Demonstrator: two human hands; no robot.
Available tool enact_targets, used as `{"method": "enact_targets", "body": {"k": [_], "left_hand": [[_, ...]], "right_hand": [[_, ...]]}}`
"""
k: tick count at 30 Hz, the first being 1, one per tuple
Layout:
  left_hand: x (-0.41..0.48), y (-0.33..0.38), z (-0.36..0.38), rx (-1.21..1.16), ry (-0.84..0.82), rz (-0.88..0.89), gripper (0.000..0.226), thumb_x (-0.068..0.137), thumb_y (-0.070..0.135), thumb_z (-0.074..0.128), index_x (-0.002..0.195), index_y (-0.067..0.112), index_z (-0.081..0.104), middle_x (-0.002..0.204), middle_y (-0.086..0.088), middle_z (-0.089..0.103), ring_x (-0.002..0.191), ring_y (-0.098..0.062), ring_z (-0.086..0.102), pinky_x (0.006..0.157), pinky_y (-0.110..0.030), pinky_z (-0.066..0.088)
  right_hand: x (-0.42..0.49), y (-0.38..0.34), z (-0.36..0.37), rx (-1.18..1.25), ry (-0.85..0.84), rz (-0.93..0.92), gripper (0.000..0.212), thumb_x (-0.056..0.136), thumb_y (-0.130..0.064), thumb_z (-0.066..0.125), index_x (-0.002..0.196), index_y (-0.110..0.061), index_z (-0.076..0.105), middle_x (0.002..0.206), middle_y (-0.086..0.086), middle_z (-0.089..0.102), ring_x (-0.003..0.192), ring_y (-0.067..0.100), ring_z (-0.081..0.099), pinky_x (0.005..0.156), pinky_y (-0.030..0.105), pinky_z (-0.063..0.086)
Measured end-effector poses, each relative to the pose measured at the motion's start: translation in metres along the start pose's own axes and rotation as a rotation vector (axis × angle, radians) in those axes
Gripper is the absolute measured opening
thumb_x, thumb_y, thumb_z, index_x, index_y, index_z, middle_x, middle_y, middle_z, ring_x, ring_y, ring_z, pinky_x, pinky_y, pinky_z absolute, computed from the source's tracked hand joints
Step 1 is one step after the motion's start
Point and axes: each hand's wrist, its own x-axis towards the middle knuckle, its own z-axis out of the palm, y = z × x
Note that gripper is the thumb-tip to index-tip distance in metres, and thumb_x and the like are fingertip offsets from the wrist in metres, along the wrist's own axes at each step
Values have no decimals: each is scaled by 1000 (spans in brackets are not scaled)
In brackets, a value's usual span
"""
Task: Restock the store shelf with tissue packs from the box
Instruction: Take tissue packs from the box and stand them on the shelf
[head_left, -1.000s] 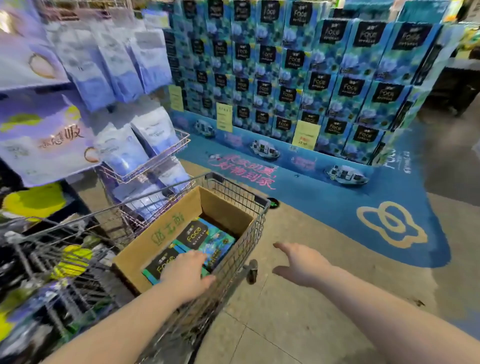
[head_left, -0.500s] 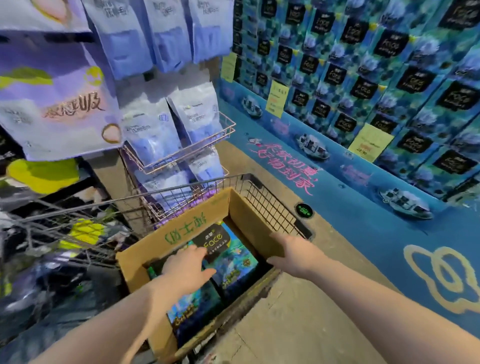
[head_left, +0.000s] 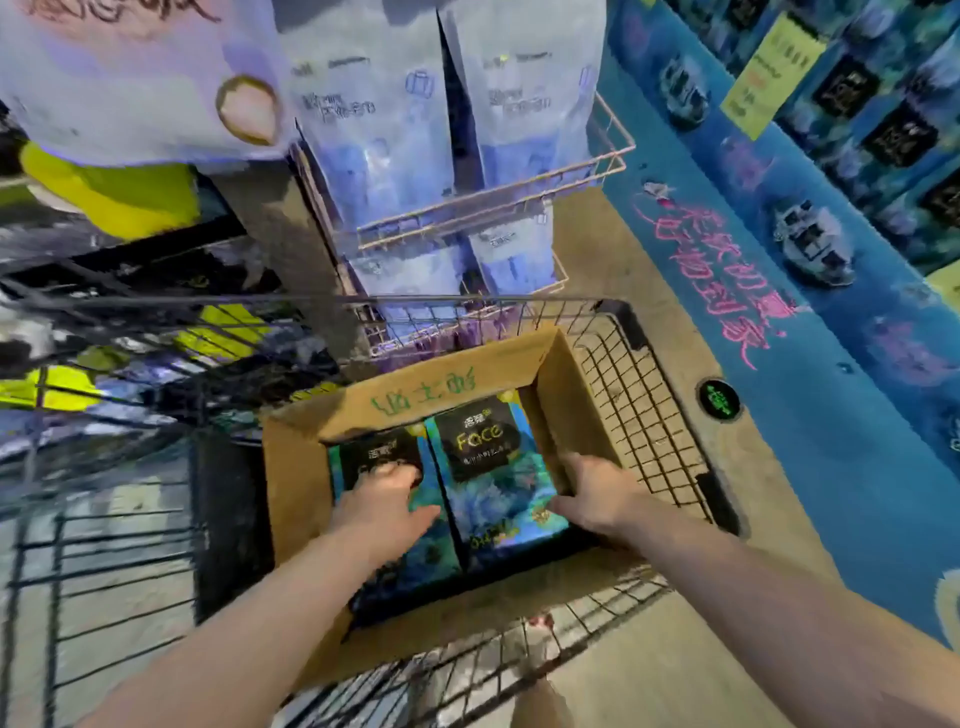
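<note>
1. resting flat on the left pack in the box, the left grip holds nothing.
2. the right grip is tucked beside the right pack; i cannot tell if it holds it.
3. the box sits in a cart.

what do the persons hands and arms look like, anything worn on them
The left hand and the right hand are both bare: no gloves, rings or watch show. Both arms are uncovered as far as the bottom edge of the picture, with no sleeve, wristband or marking in view.
</note>
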Motion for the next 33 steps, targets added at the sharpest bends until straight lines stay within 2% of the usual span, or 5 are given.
{"method": "enact_targets", "body": {"k": [9, 19, 22, 26, 33], "left_hand": [[72, 20, 65, -193, -94, -130, 60, 91, 45, 52, 142, 18, 34, 146, -6, 36, 127, -26, 45, 102, -38, 41], [129, 15, 120, -526, -87, -341, 73, 90, 41, 56, 149, 18, 19, 144, -6, 40, 129, -28, 43, 105, -40, 39], [139, 11, 125, -530, -84, -347, 75, 91, 43, 54, 151, 19, 16, 143, -5, 41, 129, -27, 43, 104, -40, 39], [145, 7, 129, -513, -84, -320, 74, 92, 41, 54, 151, 17, 16, 141, -7, 39, 130, -26, 41, 105, -39, 38], [140, 5, 128, -594, -33, -304, 69, 90, 33, 58, 148, 19, 23, 137, -9, 40, 116, -27, 51, 96, -41, 44]], "right_hand": [[95, 17, 35, 131, -83, -37, 63, 88, -27, 62, 142, -9, 34, 142, 12, 44, 129, 25, 44, 101, 28, 37], [176, 35, 93, 528, -41, 187, 85, 82, -28, 71, 148, -15, 19, 136, 8, 50, 125, 25, 50, 96, 27, 38], [191, 38, 107, 672, 23, 223, 84, 76, -27, 78, 142, -13, 29, 129, 8, 55, 121, 26, 53, 99, 31, 40], [205, 44, 119, 807, -17, 289, 105, 72, -34, 80, 150, -18, 13, 145, 9, 42, 133, 29, 41, 111, 45, 33], [200, 49, 122, 975, -27, 141, 48, 84, -13, 69, 128, -12, 50, 101, 0, 63, 96, 19, 64, 75, 26, 51]]}}
